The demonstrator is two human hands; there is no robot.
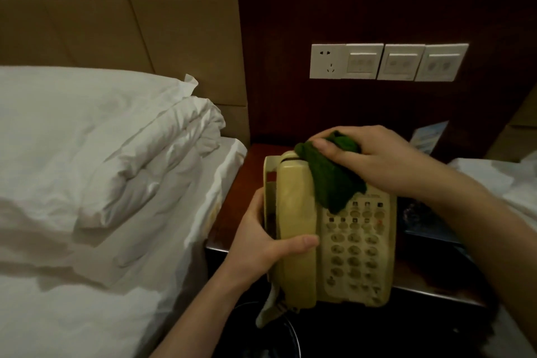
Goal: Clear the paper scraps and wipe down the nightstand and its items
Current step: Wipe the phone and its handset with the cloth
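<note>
While gripped, telephone (334,229) lengthwise toward wall

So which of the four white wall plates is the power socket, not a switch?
The leftmost plate: it has plug holes, while the three plates to its right carry switch buttons.

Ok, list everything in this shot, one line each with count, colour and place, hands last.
telephone: 1, yellowed cream, on the nightstand, handset in its cradle
cloth: 1, dark green, draped over the telephone's top
nightstand: 1, reddish-brown wood, between the beds
pillow: 1, white, at the head of the left-side bed
duvet: 1, white, folded on that bed
wall plates: 4, white, in a row on the dark panel
card: 1, blue and white, propped behind the telephone
left hand: grips the telephone's handset side
right hand: holds the cloth against the telephone
</note>
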